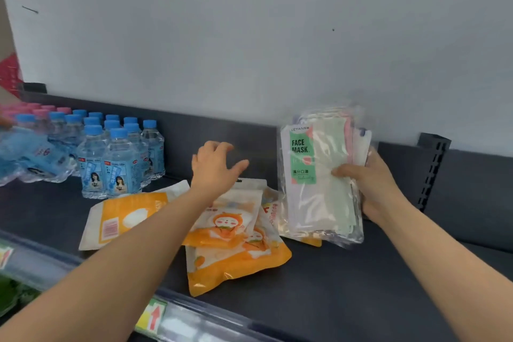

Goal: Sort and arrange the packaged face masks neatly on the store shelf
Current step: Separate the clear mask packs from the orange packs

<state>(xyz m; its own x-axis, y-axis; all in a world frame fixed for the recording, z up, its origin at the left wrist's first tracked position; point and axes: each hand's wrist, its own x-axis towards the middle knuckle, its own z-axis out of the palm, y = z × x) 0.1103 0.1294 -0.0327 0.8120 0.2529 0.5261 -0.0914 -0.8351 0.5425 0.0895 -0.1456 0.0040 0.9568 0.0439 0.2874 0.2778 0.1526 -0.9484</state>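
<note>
My right hand (369, 178) grips a stack of clear face mask packs (319, 175), held upright, the front one with a green "FACE MASK" label; its bottom edge rests near the dark shelf (333, 286). My left hand (216, 166) hovers open, fingers spread, above a loose pile of orange-and-white mask packs (236, 239) lying flat in the shelf's middle. Another orange-and-white pack (122, 219) lies to the left of the pile, partly under my left forearm.
Rows of blue-capped water bottles (111, 158) stand at the shelf's left, with pink-capped ones behind. A black perforated shelf upright (433, 169) rises at the right. A price strip (155, 316) runs along the front edge. The white wall is close behind.
</note>
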